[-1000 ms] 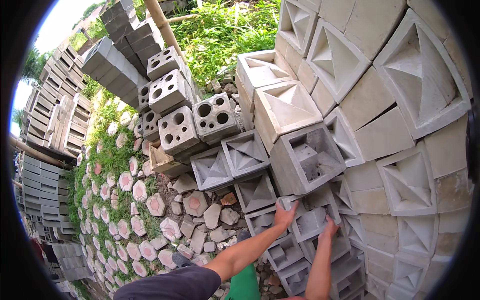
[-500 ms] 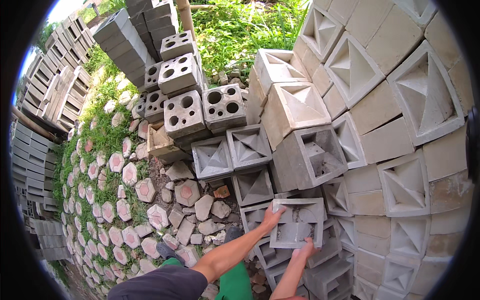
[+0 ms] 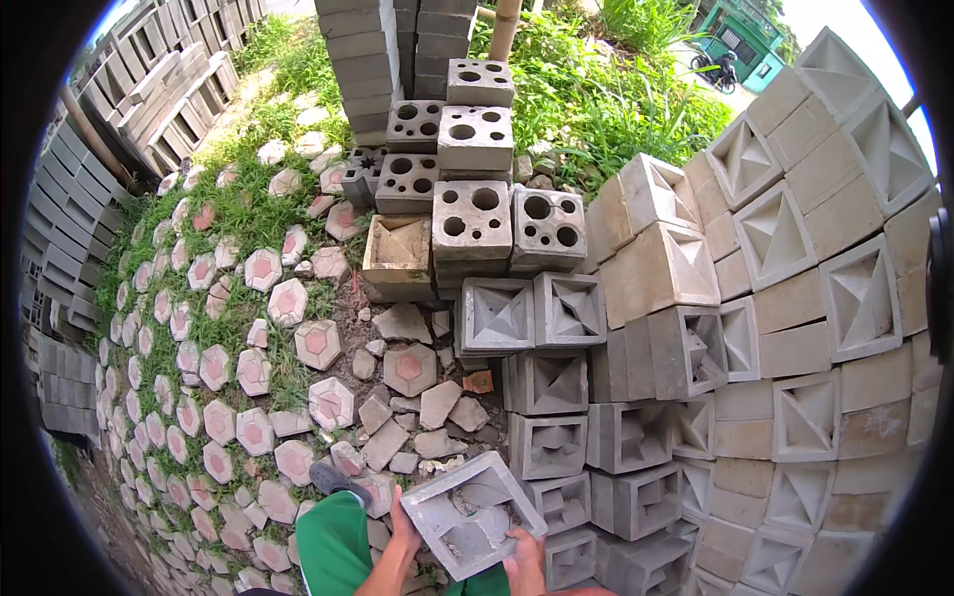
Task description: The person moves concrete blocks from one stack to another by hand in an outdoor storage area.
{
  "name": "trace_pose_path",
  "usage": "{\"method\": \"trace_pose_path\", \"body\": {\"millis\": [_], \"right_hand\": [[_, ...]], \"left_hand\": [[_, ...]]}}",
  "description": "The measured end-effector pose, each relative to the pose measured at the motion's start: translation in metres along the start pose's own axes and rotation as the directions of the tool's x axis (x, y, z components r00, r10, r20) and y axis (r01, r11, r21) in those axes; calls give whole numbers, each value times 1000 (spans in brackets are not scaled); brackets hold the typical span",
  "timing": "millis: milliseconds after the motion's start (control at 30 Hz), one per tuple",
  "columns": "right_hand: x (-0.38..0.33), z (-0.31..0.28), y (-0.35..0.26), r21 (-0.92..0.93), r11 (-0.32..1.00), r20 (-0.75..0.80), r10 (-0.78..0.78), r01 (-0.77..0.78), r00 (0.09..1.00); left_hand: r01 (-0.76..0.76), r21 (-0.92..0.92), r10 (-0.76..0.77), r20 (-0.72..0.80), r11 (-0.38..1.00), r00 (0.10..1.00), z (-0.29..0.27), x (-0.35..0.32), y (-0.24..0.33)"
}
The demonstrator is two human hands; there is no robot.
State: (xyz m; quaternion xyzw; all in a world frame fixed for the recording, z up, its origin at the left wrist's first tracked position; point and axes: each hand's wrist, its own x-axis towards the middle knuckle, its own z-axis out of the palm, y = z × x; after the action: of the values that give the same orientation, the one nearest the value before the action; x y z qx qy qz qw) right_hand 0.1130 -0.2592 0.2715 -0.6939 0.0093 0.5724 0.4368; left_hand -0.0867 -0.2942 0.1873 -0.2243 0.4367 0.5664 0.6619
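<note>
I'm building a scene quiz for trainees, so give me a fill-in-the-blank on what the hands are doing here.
1. The left hand and right hand together hold one square ____ block.
2. The pavers set in the grass are ____-sided.
3. The blocks with round holes stand ____ the person than the held block.
4. The person's trousers are ____.

Missing words: concrete; six; farther from; green

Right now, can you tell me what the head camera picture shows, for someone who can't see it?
A person's left hand and right hand hold a square grey concrete block with a patterned hollow face, tilted, above green trousers. To the right rises a stack of similar blocks; to the left, hexagonal pavers lie in grass.
</note>
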Motion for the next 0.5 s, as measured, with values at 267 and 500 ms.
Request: {"method": "trace_pose_path", "body": {"millis": [267,500], "right_hand": [[-114,122,68,-239,971,158,12,26,987],[-239,234,111,-412,911,332,135,15,933]], "left_hand": [[-169,-195,173,3,966,985,-83,-55,124],[-309,-361,306,-66,880,950,-122,-120,253]]}}
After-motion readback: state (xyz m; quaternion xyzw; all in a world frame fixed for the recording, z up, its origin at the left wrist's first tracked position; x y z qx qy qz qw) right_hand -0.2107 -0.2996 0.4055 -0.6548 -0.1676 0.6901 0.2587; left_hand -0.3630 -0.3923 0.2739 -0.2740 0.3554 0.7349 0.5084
